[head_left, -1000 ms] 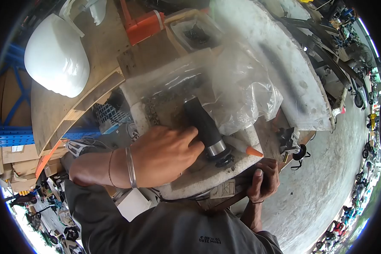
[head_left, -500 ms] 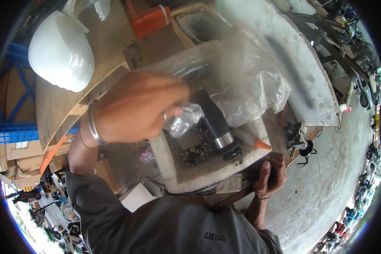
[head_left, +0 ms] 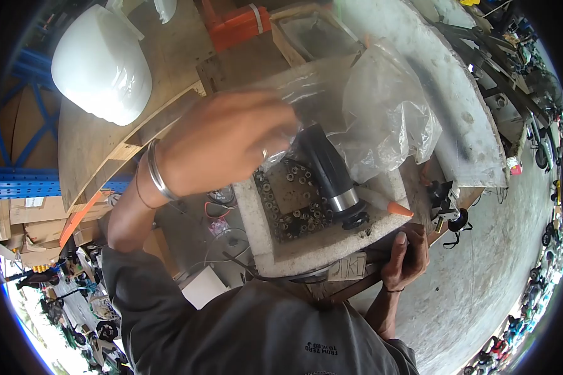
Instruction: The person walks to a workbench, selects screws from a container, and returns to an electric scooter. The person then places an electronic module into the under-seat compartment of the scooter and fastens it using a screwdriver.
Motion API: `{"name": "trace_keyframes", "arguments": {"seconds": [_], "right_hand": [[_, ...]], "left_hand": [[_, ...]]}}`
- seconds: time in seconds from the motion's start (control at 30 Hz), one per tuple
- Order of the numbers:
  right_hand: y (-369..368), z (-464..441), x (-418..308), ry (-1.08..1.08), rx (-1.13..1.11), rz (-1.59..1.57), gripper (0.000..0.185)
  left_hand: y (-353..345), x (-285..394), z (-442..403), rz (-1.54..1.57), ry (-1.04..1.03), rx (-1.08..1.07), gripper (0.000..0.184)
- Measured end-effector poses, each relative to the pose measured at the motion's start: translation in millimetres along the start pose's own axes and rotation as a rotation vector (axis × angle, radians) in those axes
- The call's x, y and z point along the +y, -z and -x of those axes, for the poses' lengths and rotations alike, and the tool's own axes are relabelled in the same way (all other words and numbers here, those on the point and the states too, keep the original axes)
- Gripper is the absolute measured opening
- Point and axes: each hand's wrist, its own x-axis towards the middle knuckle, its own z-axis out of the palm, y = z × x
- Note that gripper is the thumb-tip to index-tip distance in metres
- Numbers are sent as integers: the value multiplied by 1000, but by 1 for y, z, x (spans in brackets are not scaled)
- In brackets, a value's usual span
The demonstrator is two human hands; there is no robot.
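Observation:
My left hand (head_left: 231, 144), with a metal bracelet and a ring, is blurred over a foam box (head_left: 266, 250). Its fingers are closed on a crumpled clear plastic bag (head_left: 274, 161), mostly hidden behind them. Just beside these fingers lies a black cylindrical tool with a silver band (head_left: 326, 164), tilted inside the box. Several small metal nuts (head_left: 303, 219) are scattered on the box floor. At the box's near right corner, my right hand (head_left: 408, 259) is curled with its thumb up; whatever its fingers grip is hidden.
A tube with an orange tip (head_left: 399, 209) lies across the box rim. Behind the tool bulges a large clear plastic bag (head_left: 391, 106). A white glossy shell (head_left: 103, 65) sits on a curved wooden board (head_left: 169, 47). A handwritten label (head_left: 347, 267) is on the near side.
My left hand has shifted slightly right and up with the plastic, uncovering more nuts in the box. The whole view has moved a little. My right hand stays at the corner.

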Motion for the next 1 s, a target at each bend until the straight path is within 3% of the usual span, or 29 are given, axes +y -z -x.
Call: {"name": "trace_keyframes", "arguments": {"seconds": [0.07,0.23,0.47,0.53,0.6,0.67,0.73,0.8,0.87,1.0], "right_hand": [[1,1,0,3,-7,4,14],[0,1,1,2,-2,-30,14],[1,1,-1,-22,9,-17,13],[1,2,1,-18,9,-36,13],[2,2,1,-21,4,-31,13],[1,1,0,-22,-4,-28,13],[0,0,-1,-8,11,-27,13],[0,1,-2,-21,-4,-28,14],[0,2,-2,-35,-15,-27,15],[0,2,-2,-56,-4,-38,16]], "left_hand": [[1,15,6,178,-137,-206,18],[-8,23,7,-60,-101,-531,23],[-13,15,-2,-126,106,-346,36],[-16,17,3,-79,70,-318,33],[-17,21,5,-31,-111,-311,28],[-13,30,6,9,-73,-408,22],[-15,33,6,163,-186,-558,18],[-21,34,6,188,-212,-561,16],[-26,37,-1,-19,-193,-759,20],[-30,48,-14,-41,-180,-951,25]]}}
